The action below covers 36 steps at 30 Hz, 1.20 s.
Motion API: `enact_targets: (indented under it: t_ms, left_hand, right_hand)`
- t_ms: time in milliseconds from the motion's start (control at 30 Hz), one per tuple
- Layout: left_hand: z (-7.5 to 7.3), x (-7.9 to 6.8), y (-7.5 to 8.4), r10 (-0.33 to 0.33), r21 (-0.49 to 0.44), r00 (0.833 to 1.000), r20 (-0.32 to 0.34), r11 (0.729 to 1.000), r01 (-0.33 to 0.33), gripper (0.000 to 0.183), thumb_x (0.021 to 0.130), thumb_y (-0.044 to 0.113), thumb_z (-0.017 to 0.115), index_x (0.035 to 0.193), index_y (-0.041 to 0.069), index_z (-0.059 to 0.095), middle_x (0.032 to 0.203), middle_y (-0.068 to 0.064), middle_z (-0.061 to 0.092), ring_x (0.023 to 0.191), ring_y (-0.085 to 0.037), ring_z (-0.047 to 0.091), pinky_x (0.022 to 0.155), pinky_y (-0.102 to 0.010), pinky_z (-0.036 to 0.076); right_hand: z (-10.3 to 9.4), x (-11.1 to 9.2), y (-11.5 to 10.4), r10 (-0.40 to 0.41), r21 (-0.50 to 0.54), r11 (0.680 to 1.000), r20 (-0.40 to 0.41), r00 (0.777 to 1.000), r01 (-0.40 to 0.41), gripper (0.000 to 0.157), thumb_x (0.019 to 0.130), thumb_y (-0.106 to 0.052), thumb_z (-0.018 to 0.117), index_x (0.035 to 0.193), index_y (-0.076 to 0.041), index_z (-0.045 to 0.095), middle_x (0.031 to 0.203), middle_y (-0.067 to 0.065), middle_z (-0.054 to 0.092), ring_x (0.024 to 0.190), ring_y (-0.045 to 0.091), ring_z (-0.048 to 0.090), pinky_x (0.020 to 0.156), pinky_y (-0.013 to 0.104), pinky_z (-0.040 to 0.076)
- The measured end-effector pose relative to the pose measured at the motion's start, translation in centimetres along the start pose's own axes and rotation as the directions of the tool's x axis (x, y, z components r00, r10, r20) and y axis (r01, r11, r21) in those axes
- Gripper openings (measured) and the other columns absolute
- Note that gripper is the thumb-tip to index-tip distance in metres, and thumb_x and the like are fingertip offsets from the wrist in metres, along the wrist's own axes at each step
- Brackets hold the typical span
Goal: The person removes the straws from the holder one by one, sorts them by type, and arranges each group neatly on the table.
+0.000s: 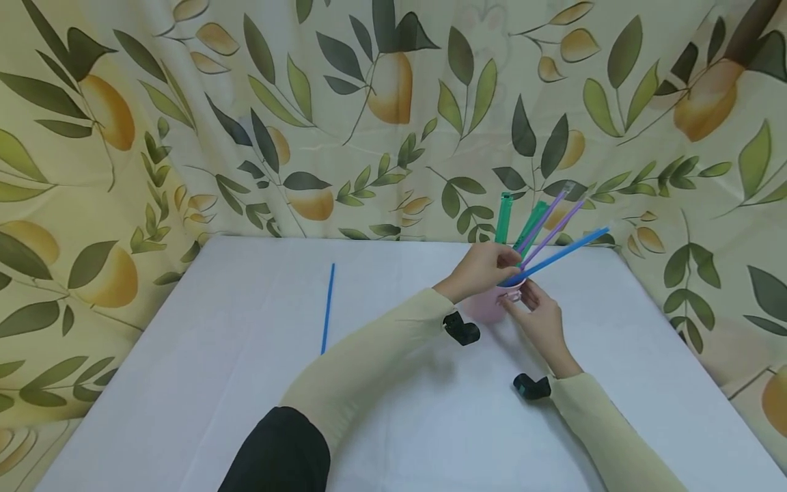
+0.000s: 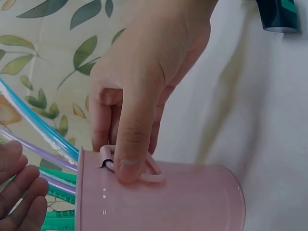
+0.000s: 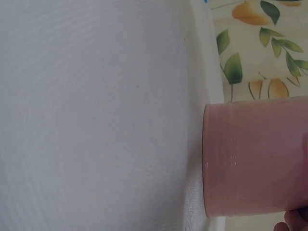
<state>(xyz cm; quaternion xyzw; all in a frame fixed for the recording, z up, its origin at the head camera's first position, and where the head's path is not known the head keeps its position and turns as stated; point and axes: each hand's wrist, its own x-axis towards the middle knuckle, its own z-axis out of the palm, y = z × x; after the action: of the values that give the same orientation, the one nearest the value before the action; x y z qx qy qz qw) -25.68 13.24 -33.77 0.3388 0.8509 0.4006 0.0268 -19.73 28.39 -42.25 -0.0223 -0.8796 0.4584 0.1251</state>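
Several sticks (image 1: 565,252) lean from the pink cup (image 2: 183,207) on the table (image 1: 246,355); the right hand (image 1: 542,324) pinches its ring (image 2: 156,177); whether the left hand (image 1: 482,272) beside them grips any, I cannot tell; a sideways tug could tip it

Pink cup (image 2: 183,202) upright; green sticks (image 1: 503,220), purple sticks (image 1: 554,231), blue stick (image 1: 568,251) inside; loose blue stick (image 1: 328,307) well apart.

We cannot see the lower ends of the sticks (image 1: 558,256) inside the pink cup (image 1: 482,310); the left sleeve (image 1: 369,362) hides the loose blue stick's (image 1: 328,307) near end.
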Motion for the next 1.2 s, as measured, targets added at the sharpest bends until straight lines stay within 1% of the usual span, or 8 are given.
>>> enact_targets:
  t_ms: [200,300,433,600,800,900,1000,1200]
  left_hand:
    - [0.9,1.1,-0.1,-0.007,-0.020,1.000,-0.005,1.000,0.007,0.022,0.090,0.019,0.063,0.110,0.010,0.068,0.100,0.001,0.070,0.086,-0.002,0.061,0.071,-0.005,0.043]
    - [1.4,1.6,-0.1,-0.013,-0.033,1.000,-0.010,0.999,0.013,0.022,0.090,0.019,0.064,0.109,0.009,0.068,0.100,0.001,0.070,0.086,-0.002,0.061,0.070,-0.005,0.044]
    - [1.9,2.1,0.0,-0.028,-0.019,1.000,-0.015,0.999,0.028,0.022,0.089,0.021,0.065,0.109,0.011,0.068,0.099,0.003,0.070,0.085,-0.001,0.061,0.069,-0.005,0.043]
    - [2.4,2.7,0.5,-0.047,-0.015,0.999,-0.023,0.999,0.047,0.020,0.086,0.022,0.068,0.104,0.013,0.070,0.095,0.005,0.070,0.081,0.000,0.060,0.067,-0.005,0.043]
    - [3.0,3.2,1.0,-0.076,-0.011,0.997,-0.031,0.997,0.076,0.019,0.085,0.023,0.070,0.102,0.014,0.069,0.093,0.007,0.070,0.080,0.001,0.061,0.066,-0.006,0.043]
    - [3.1,3.4,1.1,-0.088,-0.012,0.996,-0.034,0.996,0.087,0.021,0.086,0.023,0.069,0.105,0.015,0.069,0.096,0.007,0.070,0.084,0.001,0.061,0.068,-0.006,0.044]
    - [3.1,3.5,1.1,-0.085,-0.007,0.996,-0.029,0.996,0.085,0.022,0.087,0.023,0.068,0.108,0.015,0.069,0.099,0.006,0.070,0.087,0.000,0.062,0.070,-0.006,0.043]
    - [2.9,3.7,0.8,-0.070,0.024,0.997,-0.021,0.997,0.071,0.015,0.087,0.022,0.068,0.100,0.016,0.070,0.091,0.007,0.070,0.082,0.002,0.061,0.068,-0.006,0.041]
  right_hand:
    - [0.0,0.0,0.2,-0.024,-0.001,1.000,-0.009,1.000,0.024,0.067,0.087,-0.022,0.067,0.141,0.004,0.036,0.140,0.027,0.043,0.125,0.041,0.048,0.101,0.044,0.040]
    - [0.0,-0.1,0.1,-0.029,-0.005,1.000,-0.011,1.000,0.029,0.067,0.087,-0.022,0.067,0.141,0.003,0.037,0.139,0.027,0.044,0.124,0.042,0.049,0.101,0.046,0.040]
    - [-0.1,-0.1,0.1,-0.009,-0.007,1.000,0.002,1.000,0.009,0.067,0.087,-0.024,0.067,0.141,0.002,0.037,0.140,0.026,0.043,0.125,0.042,0.048,0.103,0.049,0.039]
    - [-0.2,-0.1,0.0,0.023,-0.014,1.000,0.024,0.999,-0.022,0.068,0.088,-0.026,0.067,0.142,0.002,0.036,0.142,0.025,0.041,0.127,0.042,0.045,0.104,0.050,0.038]
    - [-0.2,-0.2,0.0,0.009,-0.007,1.000,0.014,1.000,-0.009,0.067,0.087,-0.025,0.067,0.140,0.003,0.038,0.140,0.026,0.043,0.126,0.042,0.047,0.104,0.048,0.039]
    - [-0.2,-0.2,0.2,0.002,-0.002,1.000,0.010,1.000,-0.002,0.067,0.087,-0.025,0.067,0.140,0.002,0.038,0.141,0.026,0.044,0.126,0.042,0.047,0.104,0.048,0.039]
    - [-0.1,-0.2,0.3,-0.012,0.005,1.000,0.006,1.000,0.012,0.068,0.087,-0.025,0.068,0.141,0.003,0.037,0.141,0.026,0.043,0.126,0.042,0.047,0.103,0.048,0.039]
    - [0.0,0.1,0.6,-0.024,-0.014,1.000,0.000,1.000,0.024,0.067,0.087,-0.026,0.068,0.141,0.002,0.038,0.140,0.025,0.045,0.124,0.041,0.049,0.102,0.047,0.041]
